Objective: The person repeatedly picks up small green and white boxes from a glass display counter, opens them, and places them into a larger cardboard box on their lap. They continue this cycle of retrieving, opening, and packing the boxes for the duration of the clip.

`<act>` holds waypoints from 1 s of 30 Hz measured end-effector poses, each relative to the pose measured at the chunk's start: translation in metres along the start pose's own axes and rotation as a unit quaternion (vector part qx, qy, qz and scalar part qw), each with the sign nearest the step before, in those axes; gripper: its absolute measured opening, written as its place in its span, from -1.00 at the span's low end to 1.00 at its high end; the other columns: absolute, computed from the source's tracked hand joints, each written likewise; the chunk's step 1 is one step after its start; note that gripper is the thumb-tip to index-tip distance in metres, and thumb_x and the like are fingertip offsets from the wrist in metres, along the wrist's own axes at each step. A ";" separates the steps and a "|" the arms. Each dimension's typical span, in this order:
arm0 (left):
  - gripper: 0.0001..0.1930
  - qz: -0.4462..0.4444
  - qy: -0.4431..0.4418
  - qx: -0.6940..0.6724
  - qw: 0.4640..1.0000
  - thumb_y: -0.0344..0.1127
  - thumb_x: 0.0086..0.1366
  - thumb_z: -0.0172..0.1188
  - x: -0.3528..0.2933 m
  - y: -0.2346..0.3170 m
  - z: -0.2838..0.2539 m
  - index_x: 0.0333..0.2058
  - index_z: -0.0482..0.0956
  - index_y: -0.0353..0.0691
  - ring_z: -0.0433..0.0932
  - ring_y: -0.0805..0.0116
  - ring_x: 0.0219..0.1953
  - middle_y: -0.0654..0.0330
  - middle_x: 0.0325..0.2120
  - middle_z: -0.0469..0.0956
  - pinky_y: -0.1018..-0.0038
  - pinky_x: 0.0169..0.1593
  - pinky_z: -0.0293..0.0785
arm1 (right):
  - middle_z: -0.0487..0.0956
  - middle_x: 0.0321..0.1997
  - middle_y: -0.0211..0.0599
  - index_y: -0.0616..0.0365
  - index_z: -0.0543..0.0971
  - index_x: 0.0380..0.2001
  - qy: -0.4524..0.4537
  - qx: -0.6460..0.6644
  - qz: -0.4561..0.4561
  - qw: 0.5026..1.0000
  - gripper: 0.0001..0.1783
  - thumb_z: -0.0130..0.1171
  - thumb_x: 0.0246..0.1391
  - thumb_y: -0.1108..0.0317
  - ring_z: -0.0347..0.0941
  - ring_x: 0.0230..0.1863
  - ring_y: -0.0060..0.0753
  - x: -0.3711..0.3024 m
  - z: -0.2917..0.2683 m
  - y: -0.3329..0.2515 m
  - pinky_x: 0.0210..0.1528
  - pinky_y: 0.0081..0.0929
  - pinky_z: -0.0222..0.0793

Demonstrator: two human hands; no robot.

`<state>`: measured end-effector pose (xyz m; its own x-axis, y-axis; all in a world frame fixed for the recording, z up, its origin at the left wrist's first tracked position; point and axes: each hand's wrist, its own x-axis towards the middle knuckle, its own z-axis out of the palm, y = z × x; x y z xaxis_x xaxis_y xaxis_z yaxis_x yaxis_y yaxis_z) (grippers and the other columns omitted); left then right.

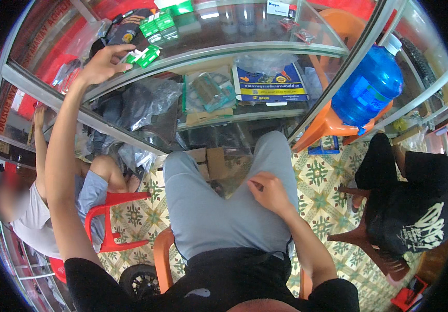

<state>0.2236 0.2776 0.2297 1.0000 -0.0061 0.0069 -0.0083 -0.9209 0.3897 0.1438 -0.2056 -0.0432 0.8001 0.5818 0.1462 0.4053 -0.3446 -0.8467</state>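
Note:
My left hand [103, 63] reaches over the glass counter top, its thumb and fingers apart beside a small green-and-white box [148, 56]. The fingertips are close to the box's near end; whether they touch it is hard to see. Behind it stand several similar green boxes [157, 25], next to a dark cap [125, 32]. Resting on my right thigh, my right hand [270, 192] has its fingers curled in, and nothing shows in them.
Inside the glass case [203, 54] lie a blue-and-yellow box [270, 83] and bagged gaskets [209, 91]. A blue water jug [369, 86] stands on an orange chair [320, 122] at right. One person sits at left on a red chair [110, 213], another person [411, 203] at right.

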 end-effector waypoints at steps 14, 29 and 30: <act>-0.47 0.109 0.119 -0.406 0.900 -0.59 0.15 0.32 -0.093 0.128 0.113 0.12 0.44 -0.28 0.52 0.41 -0.03 0.16 -0.04 0.51 0.43 0.03 0.53 | 0.64 -0.34 -0.15 0.34 0.65 -0.24 0.021 0.125 -0.001 0.992 -0.81 0.25 0.17 0.40 0.56 -0.37 -0.38 0.012 -0.035 -0.046 -0.28 -0.46 0.46; -0.52 0.113 0.181 -0.421 0.882 -0.58 -0.10 0.47 -0.137 0.205 0.221 -0.13 0.57 -0.27 0.63 0.33 -0.17 0.12 -0.16 0.59 0.48 -0.16 0.62 | 0.56 -0.17 -0.16 0.25 0.67 -0.16 0.047 -0.012 -0.213 0.976 -0.66 0.42 -0.10 0.55 0.58 -0.27 -0.32 0.054 -0.084 -0.167 -0.25 -0.46 0.51; -0.53 0.118 0.209 -0.368 0.898 -0.57 -0.10 0.46 -0.137 0.206 0.222 -0.14 0.57 -0.27 0.64 0.31 -0.20 0.11 -0.19 0.60 0.48 -0.17 0.61 | 0.55 -0.18 -0.17 0.23 0.66 -0.15 0.052 -0.029 -0.229 0.972 -0.65 0.41 -0.09 0.53 0.57 -0.30 -0.31 0.054 -0.082 -0.168 -0.29 -0.45 0.52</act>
<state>0.0862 0.0027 0.1046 0.8820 0.1213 0.4553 -0.3747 -0.4054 0.8338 0.1552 -0.1766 0.1493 0.5696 0.6068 0.5545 0.7509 -0.1097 -0.6513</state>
